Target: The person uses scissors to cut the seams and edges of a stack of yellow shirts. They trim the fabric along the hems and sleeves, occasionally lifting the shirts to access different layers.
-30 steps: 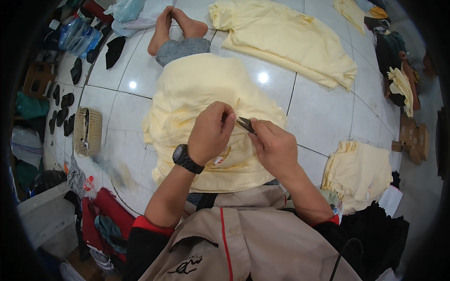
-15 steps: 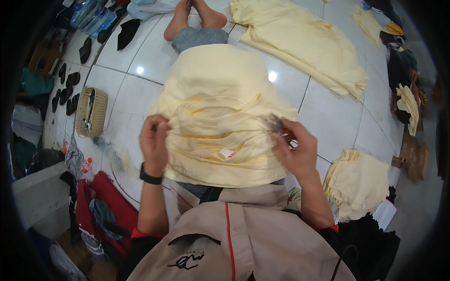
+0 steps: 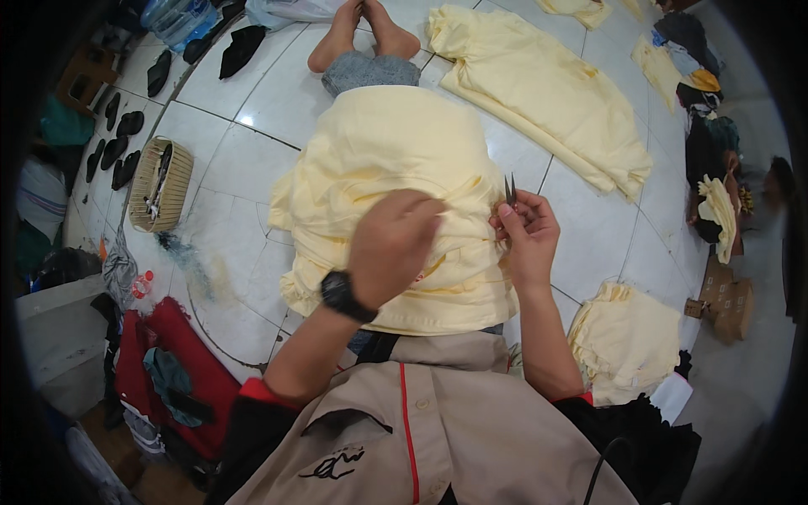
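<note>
A pale yellow garment (image 3: 396, 135) lies bunched and wrinkled over my lap and legs. My left hand (image 3: 391, 244), with a black watch on its wrist, is above the middle of the garment. Motion smears its bent fingers, so I cannot see whether they pinch any cloth. At the garment's right edge, my right hand (image 3: 530, 240) is closed around small thread snips (image 3: 510, 190). Their two dark, pointed blades stick up past my fingers, slightly apart. Part of a small red-and-white label shows beside my left hand, which hides the rest.
More yellow cloth (image 3: 547, 93) is spread on the tiled floor at the far right. A yellow folded stack (image 3: 627, 337) sits near my right arm. On the left are a wicker basket (image 3: 160, 185), several black sandals (image 3: 126, 147) and red cloth (image 3: 168, 362).
My left hand has swung rightward from the garment's left side to over its middle. In my right hand the snips have turned so their blades point up. The view has shifted slightly.
</note>
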`<move>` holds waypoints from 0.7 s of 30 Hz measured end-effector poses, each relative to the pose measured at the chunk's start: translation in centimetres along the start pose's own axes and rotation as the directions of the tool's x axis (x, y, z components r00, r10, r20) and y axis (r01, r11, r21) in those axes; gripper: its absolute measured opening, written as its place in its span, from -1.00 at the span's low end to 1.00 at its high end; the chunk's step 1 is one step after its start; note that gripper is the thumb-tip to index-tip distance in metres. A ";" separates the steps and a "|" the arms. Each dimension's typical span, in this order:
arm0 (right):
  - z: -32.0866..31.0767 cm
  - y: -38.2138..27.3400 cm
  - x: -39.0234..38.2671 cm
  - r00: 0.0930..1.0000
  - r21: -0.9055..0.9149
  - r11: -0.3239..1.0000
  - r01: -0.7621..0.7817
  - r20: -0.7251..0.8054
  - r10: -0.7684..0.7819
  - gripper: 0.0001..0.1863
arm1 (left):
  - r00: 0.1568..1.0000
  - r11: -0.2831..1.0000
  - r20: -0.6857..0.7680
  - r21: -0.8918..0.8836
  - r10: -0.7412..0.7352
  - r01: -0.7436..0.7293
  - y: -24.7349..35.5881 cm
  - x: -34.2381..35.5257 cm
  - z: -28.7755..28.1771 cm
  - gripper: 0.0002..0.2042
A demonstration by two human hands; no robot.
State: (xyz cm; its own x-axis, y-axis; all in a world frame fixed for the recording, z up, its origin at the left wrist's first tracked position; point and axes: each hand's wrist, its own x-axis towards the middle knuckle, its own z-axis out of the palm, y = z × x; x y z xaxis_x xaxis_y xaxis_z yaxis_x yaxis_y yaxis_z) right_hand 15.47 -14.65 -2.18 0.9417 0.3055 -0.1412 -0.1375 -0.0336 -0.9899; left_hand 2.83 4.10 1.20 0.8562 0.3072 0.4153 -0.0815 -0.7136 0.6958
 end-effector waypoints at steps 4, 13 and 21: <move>0.0 0.7 -0.3 0.999 0.081 0.996 -0.034 -0.029 0.036 -0.72 | 0.967 0.966 0.241 0.216 0.089 -0.142 -0.2 2.5 4.6 -0.85; -0.3 1.1 0.3 1.000 0.025 1.000 -0.013 0.001 0.013 -0.71 | 0.963 0.960 -0.105 -0.161 -0.248 0.230 -4.8 -3.0 -1.5 -0.98; 1.0 -0.3 -1.2 0.967 -0.042 0.966 0.255 -0.010 -0.256 -0.64 | 0.834 0.568 -0.150 0.667 -0.531 0.482 -14.7 -19.7 -14.5 -0.82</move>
State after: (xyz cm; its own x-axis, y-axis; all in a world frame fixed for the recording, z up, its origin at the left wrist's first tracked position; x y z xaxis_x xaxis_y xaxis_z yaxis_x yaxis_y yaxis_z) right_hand 14.13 -14.05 -1.71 0.9486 0.2943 0.1164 0.1201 0.0057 -0.9927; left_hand -20.22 17.70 -8.68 0.6807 0.7296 0.0653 0.7065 -0.6775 0.2046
